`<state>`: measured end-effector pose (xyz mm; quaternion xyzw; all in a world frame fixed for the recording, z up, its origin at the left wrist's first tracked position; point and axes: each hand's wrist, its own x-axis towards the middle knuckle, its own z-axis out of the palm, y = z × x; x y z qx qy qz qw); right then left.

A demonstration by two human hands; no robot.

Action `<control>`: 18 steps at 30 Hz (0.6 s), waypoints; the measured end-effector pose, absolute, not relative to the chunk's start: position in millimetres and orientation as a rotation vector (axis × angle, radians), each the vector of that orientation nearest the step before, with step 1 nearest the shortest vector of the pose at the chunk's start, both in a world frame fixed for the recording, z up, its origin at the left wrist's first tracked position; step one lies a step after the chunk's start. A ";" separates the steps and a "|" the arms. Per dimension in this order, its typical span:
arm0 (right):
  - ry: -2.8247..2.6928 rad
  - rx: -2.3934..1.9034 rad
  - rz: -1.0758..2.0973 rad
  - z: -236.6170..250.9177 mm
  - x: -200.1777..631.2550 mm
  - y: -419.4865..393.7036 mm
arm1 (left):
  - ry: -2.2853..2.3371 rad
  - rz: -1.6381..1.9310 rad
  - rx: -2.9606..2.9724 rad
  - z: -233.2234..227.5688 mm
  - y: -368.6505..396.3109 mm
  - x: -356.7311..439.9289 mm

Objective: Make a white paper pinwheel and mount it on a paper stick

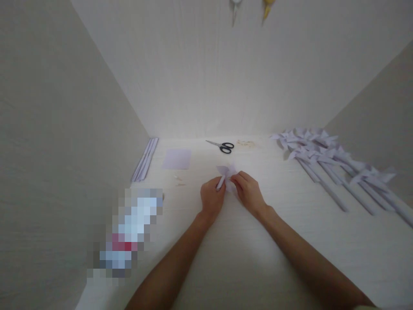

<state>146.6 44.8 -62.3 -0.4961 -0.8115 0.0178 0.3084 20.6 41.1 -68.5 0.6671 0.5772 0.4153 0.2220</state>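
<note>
Near the middle of the white table, my left hand [212,196] is closed around a paper pinwheel [222,181], whose rolled paper stick pokes out at the thumb. The pale lilac blades spread between my two hands. With thumb and fingertips pinched, my right hand [249,189] works at the pinwheel's centre from the right side. Whatever small piece sits in that pinch is hidden. Black-handled scissors [225,147] lie beyond the hands, and a square paper sheet [177,159] lies flat to their left.
Finished-looking pinwheels [322,150] are piled at the right. Rolled paper sticks [146,159] rest along the left wall. Small slivers [179,181] lie left of my hands, and tiny bits [246,144] beside the scissors. A blurred-out object [132,232] sits at the left edge.
</note>
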 end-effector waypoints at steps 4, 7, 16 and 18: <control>-2.129 -1.262 0.037 -69.0 145.7 43.7 | 1.592 1.146 1.855 -66.0 39.6 21.4; -2.131 -1.273 0.028 -69.9 144.7 44.1 | 1.613 1.145 1.816 -64.7 39.9 21.6; -2.057 -1.274 0.109 -70.7 147.2 44.0 | 1.631 1.115 1.795 -64.8 42.1 20.9; -2.053 -1.267 0.077 -71.3 147.8 44.0 | 1.615 1.108 1.787 -66.5 42.5 20.8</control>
